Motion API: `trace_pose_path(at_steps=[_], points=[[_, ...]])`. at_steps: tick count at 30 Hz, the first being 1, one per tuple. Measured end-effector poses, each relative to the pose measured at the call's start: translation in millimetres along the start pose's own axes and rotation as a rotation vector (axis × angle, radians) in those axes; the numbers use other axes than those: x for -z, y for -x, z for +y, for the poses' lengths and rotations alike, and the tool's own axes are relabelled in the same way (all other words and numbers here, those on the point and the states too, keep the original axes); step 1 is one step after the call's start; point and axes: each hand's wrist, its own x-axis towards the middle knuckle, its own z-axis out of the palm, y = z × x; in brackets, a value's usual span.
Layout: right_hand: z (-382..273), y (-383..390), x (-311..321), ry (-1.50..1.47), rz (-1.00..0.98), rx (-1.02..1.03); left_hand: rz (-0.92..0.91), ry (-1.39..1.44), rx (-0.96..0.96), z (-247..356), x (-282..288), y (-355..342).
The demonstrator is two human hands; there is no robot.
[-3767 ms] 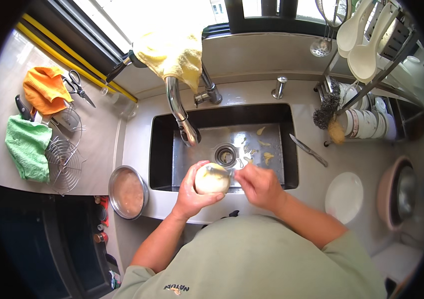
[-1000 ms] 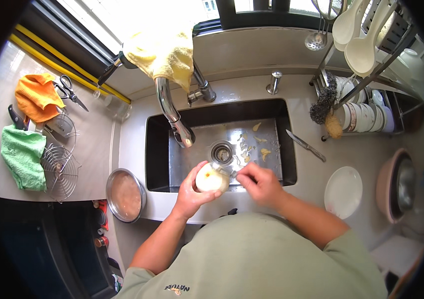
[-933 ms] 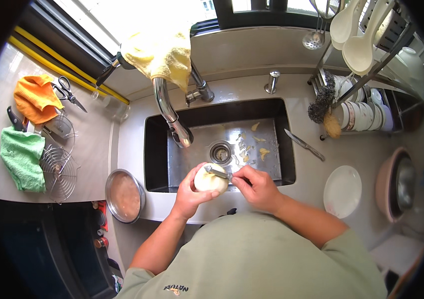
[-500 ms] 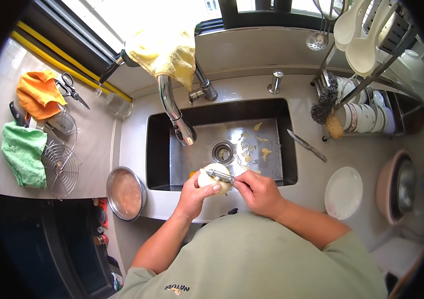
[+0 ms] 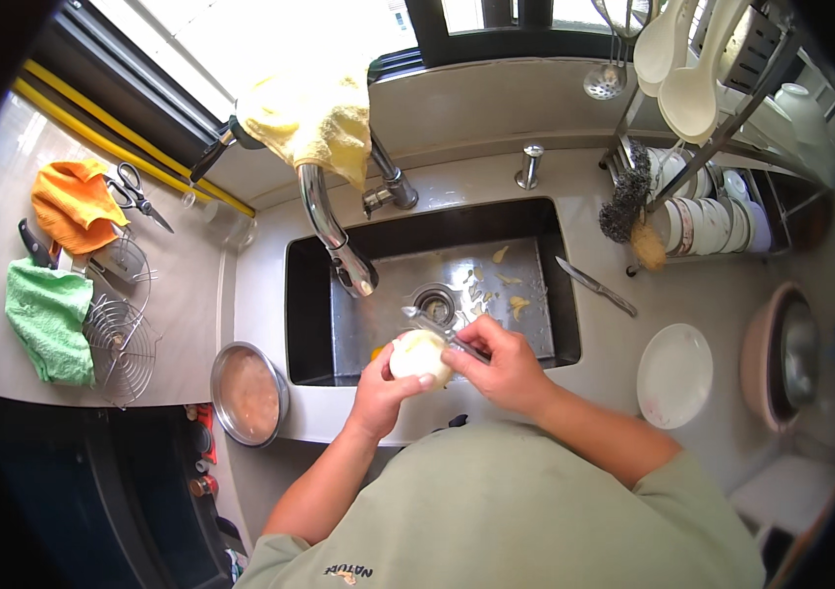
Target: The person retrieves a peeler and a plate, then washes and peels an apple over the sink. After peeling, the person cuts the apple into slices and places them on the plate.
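Over the sink's near edge, my left hand (image 5: 383, 388) cradles a round, pale, peeled fruit or vegetable (image 5: 419, 359), thumb across its near side; its exact kind does not show. A metal peeler (image 5: 437, 327) is gripped in my right hand (image 5: 508, 365), its head raised just past the far side of the pale round piece. Whether the blade touches it I cannot tell. Thin yellowish peelings (image 5: 517, 306) lie scattered on the floor of the sink (image 5: 378, 324), right of the drain. A bit of something orange (image 5: 376, 352) shows beside my left fingers, mostly hidden.
A tap (image 5: 324, 221) draped with a yellow cloth (image 5: 314, 118) arches over the sink. Right of it lie a knife (image 5: 596, 286) and a white oval plate (image 5: 674, 376), with a dish rack (image 5: 722, 224) behind. A metal bowl of pinkish contents (image 5: 250, 395) stands at the left.
The peeler has lifted off the pale round piece toward the far side, my right hand moving slightly up with it. My left hand still holds the piece. The whole view has shifted a little.
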Motion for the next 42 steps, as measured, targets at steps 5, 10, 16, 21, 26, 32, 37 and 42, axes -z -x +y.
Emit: trace_pose_path(at_steps=[5,10,16,21,26,32,37,42], points=[[45.0,-17.5,9.2,0.22,0.072,-0.101,0.096,-0.605,-0.269,-13.1,4.5,-2.3],[25.7,-15.6,4.6,0.243,0.118,-0.022,0.1,-1.118,-0.591,9.6,-9.5,2.9],[11.9,-19.1,-27.8,0.046,-0.011,-0.067,0.136,-1.313,-0.685,4.5,-15.0,-2.8],[38.2,-28.9,-19.3,-0.039,-0.005,-0.158,0.094,-1.361,-0.704,4.9,-17.3,3.0],[54.9,-34.0,3.6,0.475,0.212,-0.003,0.1,-0.37,-0.215,-14.4,-5.9,6.2],[48.1,-12.2,13.6,0.093,0.099,-0.102,-0.177,0.505,0.013,-11.3,2.6,4.5],[5.4,16.8,3.5,0.046,0.051,0.034,-0.139,0.353,-0.041,-5.0,-3.6,-3.6],[-8.8,21.7,-9.0,0.182,0.072,0.219,-0.068,0.294,-0.091,-8.3,-12.2,-4.4]])
